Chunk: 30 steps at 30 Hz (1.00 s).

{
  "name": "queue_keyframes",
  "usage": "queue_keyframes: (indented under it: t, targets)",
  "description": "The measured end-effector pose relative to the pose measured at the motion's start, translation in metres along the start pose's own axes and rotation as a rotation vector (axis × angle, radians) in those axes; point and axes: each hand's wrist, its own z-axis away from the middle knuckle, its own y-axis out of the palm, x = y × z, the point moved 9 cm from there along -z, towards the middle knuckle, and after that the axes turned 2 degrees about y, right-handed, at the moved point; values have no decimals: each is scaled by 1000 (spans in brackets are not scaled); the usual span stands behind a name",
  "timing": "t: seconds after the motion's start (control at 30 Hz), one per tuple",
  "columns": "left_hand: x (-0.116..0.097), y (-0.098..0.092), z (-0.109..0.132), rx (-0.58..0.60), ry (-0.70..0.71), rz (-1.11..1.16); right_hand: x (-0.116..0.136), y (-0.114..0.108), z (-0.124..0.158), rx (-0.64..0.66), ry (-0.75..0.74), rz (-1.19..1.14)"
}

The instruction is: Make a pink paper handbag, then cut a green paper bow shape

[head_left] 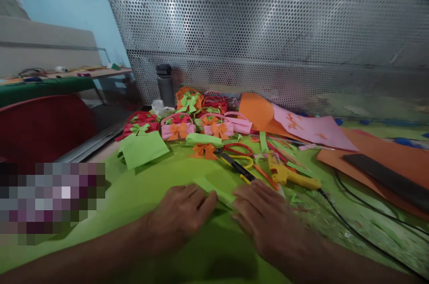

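Observation:
A folded light green piece of craft sheet (223, 197) lies between my hands, low over the green tabletop (144, 194). My left hand (182, 212) is closed on its left end, fingers curled and thumb pointing inward. At the other end my right hand (264, 219) presses its fingers down on the piece; some fingertips are hidden and the hand is slightly blurred. Just beyond them lie a yellow-and-black utility knife (237, 167), scissors (239, 149) with red and yellow handles, and an orange bow (203, 151). Left of these rests a loose light green sheet (144, 149).
Several small handbags with bows, including a pink one (177, 130), stand at the back near a dark bottle (165, 85). A yellow glue gun (291, 175) trails a black cord on the right. Orange sheets (330, 158) and a pink sheet (311, 129) lie beyond. A perforated metal panel (234, 29) rises behind.

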Motion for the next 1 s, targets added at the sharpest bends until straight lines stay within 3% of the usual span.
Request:
queue_keyframes:
  t: [0.1,0.2,0.3,0.4,0.43,0.5,0.6,0.73,0.83,0.9,1.0]
  targets:
    - [16,-9,5,-135,-47,176,-36,-14,-3,-132,276,-343]
    - [25,-14,7,-237,-87,339,-73,2,-1,-149,637,-833]
    - [22,-16,4,-274,-81,504,-78,35,1,-61,887,-1268]
    - [22,-17,0,-294,-161,712,-73,52,1,-23,992,-1429]
    - [27,-12,-1,-277,-259,829,-74,50,0,-51,993,-1426]
    - [41,11,3,-209,-608,1200,-78,43,-1,-131,981,-1359]
    - [32,44,4,-86,-966,1729,-82,30,-3,-208,951,-1248]
    - [21,63,-8,-37,-1047,1936,-81,26,-6,-208,880,-1181]
    - [23,74,-12,-86,-1102,1963,-82,23,-4,-184,784,-992]
    - [27,76,-11,-155,-1140,1979,-82,12,-3,-214,633,-724]
    - [36,72,-8,-252,-1175,1995,-64,-3,-1,-260,292,-304]
